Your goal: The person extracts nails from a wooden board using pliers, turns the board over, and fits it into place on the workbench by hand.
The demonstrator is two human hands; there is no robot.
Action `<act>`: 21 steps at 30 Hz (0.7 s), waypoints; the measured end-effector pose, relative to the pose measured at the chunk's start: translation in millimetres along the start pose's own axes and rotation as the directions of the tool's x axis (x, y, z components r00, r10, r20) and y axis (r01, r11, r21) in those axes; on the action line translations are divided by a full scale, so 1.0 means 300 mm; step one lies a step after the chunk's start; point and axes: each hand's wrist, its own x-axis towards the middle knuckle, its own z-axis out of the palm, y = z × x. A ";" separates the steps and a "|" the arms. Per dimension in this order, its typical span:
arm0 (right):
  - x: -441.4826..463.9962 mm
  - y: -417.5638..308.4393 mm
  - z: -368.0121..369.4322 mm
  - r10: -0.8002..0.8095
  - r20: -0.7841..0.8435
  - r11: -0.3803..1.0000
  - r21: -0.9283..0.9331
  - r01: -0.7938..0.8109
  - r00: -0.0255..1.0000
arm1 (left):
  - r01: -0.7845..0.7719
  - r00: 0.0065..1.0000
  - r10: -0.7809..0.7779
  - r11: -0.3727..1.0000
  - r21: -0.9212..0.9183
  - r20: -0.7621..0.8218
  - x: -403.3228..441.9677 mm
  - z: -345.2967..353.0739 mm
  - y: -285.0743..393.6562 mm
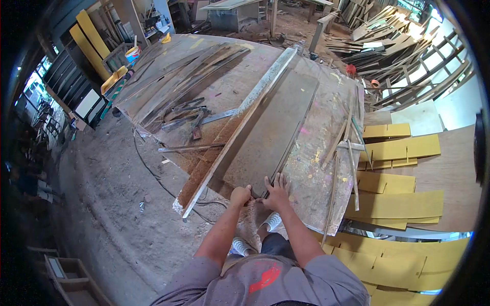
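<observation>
A person in a grey shirt [229, 285] with a red mark bends over a broad, paint-flecked worktable [319, 176], striped footwear [242, 247] showing below the arms at the bottom center of the frame. The left hand [241, 196] curls its fingers at the near end of a long brown board [275, 127]; whether it grips the wood or only presses against it cannot be told. Just beside it, the right hand [277, 193] lies open with fingers spread over the board's near right corner, closed around nothing that shows, its thumb toward the left hand.

The board lies flat on the table, running from lower center toward upper center. A pale-edged rail [240, 127] slants along its left side, brown sawdust [204, 168] heaped on the rail's far side from the board, while a thin dark strip [294, 148] follows the board's right edge. At lower left of the table, a dark cord [148, 166] trails over the dusty floor [107, 168].

Narrow offcuts [335, 148] lie across the table's right side, and yellow panels [403, 204] spread beyond it at right. Farther off, long wood strips [194, 76] cover the table's upper left, and scrap lumber [390, 46] piles up at upper right.
</observation>
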 end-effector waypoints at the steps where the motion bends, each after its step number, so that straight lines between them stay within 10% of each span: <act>1: 0.015 0.012 -0.015 -0.002 -0.012 1.000 0.017 0.003 1.000 | 0.015 1.000 -0.016 1.000 0.008 0.011 0.015 -0.005 0.032; 13: 0.256 0.195 -0.100 0.029 -0.021 0.999 0.043 -0.028 0.999 | 0.241 0.963 -0.225 0.965 0.104 -0.146 0.181 0.052 0.337; 21: 0.404 0.345 -0.116 0.026 -0.190 0.985 0.174 0.008 0.981 | 0.253 0.967 -0.252 0.967 -0.029 0.027 0.247 0.002 0.604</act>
